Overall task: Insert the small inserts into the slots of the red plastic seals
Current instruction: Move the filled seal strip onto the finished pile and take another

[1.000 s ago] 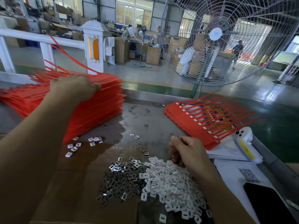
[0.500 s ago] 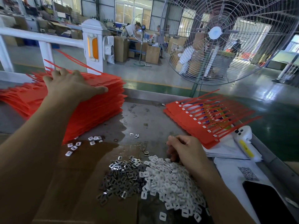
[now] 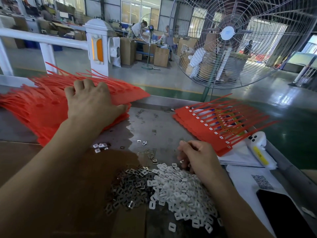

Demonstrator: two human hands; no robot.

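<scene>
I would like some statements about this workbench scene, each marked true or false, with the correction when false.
1. The left hand lies on the big stack of red seals. True.
2. The right hand grips the phone. False: it is at the edge of the white inserts pile, fingers curled; the phone lies apart.
3. The metal inserts pile lies left of the white pile. True.
4. The smaller row of seals has no inserts. False: white inserts show in its slots.
</scene>
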